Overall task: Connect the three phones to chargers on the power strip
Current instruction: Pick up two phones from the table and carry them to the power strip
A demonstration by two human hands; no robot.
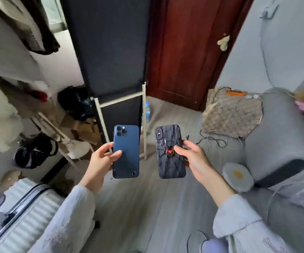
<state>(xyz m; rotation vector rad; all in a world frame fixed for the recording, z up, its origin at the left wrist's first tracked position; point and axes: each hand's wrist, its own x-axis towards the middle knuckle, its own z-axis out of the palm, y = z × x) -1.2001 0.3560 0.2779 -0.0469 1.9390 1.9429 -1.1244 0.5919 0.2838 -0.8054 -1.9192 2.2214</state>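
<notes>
Left hand (102, 157) clamped on blue phone (126, 151), right hand (193, 157) on spider-case phone (170, 151), both mid-frame, upright, backs showing. Third phone unseen. Carry toward cables (213, 140) centre right; power strip unclear. Keep charging ports downward, accessible.

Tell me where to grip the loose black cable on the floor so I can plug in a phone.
Take the black cable near its free end, which points toward the spider-web phone, coming from above, since it lies flat on the floor. Its tangled loops would likely drag. Both hands are full: set the blue phone down from the left hand first.
</notes>
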